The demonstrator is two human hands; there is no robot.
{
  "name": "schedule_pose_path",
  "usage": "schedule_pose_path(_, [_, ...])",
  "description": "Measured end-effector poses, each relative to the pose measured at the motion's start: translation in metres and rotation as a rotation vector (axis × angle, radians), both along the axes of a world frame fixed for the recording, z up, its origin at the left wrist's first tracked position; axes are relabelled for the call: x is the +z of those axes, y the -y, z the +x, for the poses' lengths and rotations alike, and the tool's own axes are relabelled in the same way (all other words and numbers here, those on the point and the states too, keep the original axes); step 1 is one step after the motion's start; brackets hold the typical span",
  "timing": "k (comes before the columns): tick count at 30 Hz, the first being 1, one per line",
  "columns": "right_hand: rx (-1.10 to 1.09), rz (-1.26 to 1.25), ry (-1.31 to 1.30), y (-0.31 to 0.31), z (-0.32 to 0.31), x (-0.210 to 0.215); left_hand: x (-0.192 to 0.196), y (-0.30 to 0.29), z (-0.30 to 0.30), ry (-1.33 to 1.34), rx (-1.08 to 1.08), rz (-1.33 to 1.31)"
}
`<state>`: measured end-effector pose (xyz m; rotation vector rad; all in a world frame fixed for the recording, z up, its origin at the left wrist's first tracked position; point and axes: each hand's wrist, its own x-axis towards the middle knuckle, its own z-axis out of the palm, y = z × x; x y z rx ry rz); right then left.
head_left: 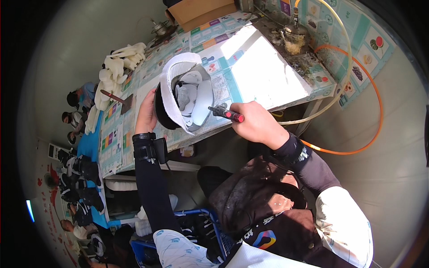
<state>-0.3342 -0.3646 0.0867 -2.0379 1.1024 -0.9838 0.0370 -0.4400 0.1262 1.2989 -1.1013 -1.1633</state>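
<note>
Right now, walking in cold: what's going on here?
A person's left hand holds a dark cup-shaped piece with a thick white rim over the near part of the table, its open side showing. The right hand grips a black pen-like tool with a red end, tip pointed at the piece; whether it touches isn't clear. A flat scraper lies left of the piece, with a heap of cream-white parts farther along the table edge.

left fingers (149,102): partly hidden | cardboard box (203,12): top cut off
</note>
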Motion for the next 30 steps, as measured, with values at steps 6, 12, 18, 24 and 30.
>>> schedule_pose_path(6, [-0.059,0.12,0.045,0.009,-0.016,0.003,0.023,-0.03,-0.074,-0.228,0.137,-0.062])
schedule_pose_path(12, [-0.068,0.03,0.089,0.007,-0.019,0.005,0.004,0.029,0.006,0.798,0.222,-0.176])
schedule_pose_path(18, [-0.091,0.039,0.084,0.002,-0.038,0.01,0.012,0.033,-0.037,0.754,0.172,-0.061])
schedule_pose_path(24, [-0.053,0.027,0.083,0.006,-0.037,0.004,0.023,0.019,-0.036,0.746,0.027,-0.169])
schedule_pose_path(30, [-0.036,0.038,0.153,0.0,-0.031,0.012,0.036,0.007,-0.073,0.359,0.097,-0.361])
